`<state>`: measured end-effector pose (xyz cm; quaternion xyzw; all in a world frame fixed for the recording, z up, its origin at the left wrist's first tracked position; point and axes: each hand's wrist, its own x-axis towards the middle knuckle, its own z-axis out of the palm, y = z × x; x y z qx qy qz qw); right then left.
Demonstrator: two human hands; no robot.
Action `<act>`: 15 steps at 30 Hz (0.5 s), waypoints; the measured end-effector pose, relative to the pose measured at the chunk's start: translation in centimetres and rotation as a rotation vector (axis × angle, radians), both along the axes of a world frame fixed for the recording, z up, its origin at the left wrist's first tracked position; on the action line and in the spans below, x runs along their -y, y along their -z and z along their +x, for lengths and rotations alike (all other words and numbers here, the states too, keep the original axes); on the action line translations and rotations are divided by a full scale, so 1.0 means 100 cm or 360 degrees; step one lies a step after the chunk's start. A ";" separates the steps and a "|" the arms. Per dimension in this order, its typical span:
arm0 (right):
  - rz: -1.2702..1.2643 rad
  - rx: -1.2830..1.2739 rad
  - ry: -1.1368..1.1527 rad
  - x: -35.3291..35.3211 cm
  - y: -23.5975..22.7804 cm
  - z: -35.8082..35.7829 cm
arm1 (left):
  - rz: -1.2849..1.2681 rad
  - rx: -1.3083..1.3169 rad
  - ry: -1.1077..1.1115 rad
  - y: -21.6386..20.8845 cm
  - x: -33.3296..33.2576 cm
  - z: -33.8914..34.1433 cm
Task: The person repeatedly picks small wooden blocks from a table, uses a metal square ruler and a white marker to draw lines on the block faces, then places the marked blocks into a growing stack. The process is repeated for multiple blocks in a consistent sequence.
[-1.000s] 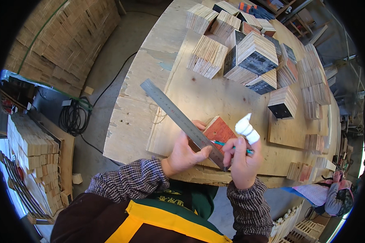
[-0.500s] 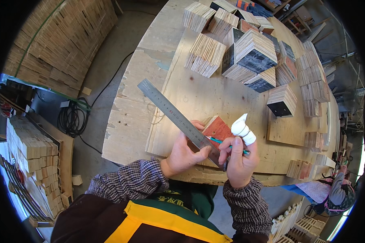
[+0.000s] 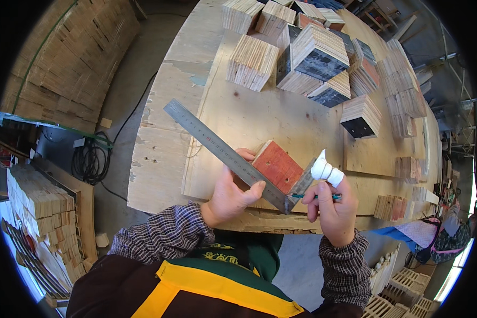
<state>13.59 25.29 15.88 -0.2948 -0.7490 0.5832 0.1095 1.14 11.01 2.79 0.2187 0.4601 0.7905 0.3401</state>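
My left hand [image 3: 229, 192] is closed round the near left side of a red-faced wooden block [image 3: 276, 164]. Its thumb presses on the steel blade of a try square [image 3: 225, 152], which lies slantwise along the block's near edge. The square's shorter arm runs up the block's right side. Two small holes show in the red face. My right hand [image 3: 331, 209] pinches a thin green pencil [image 3: 323, 196], its tip close to the square's corner. White wrapping [image 3: 324, 168] covers one finger of that hand. The left fingertips are partly hidden behind the block.
Stacked plywood blocks [image 3: 253, 62], some black-faced, stand on the far part of the wooden table [image 3: 159, 143]. A single block [image 3: 361, 116] sits to the right. More wood pieces fill the floor at left, beside a coiled black cable [image 3: 93, 161]. Another person [image 3: 434, 236] is at far right.
My right hand with the pencil has moved right, off the block's red face, which now shows more fully. The left hand still holds block and square. The whole view has shifted slightly.
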 end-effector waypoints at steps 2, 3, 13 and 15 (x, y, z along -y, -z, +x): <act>0.0058 -0.0047 -0.0052 0.002 0.000 -0.001 | 0.0025 0.0025 -0.0003 -0.001 0.000 0.001; 0.0066 -0.0098 -0.0052 0.005 0.002 -0.004 | 0.0015 0.0033 0.0001 -0.001 0.000 0.002; -0.0138 -0.0236 -0.0135 0.010 0.013 -0.044 | -0.0021 0.0025 -0.0042 -0.004 0.001 0.001; -0.0084 -0.0150 -0.0121 0.005 0.006 -0.030 | -0.0012 0.0008 -0.0029 -0.003 0.001 0.000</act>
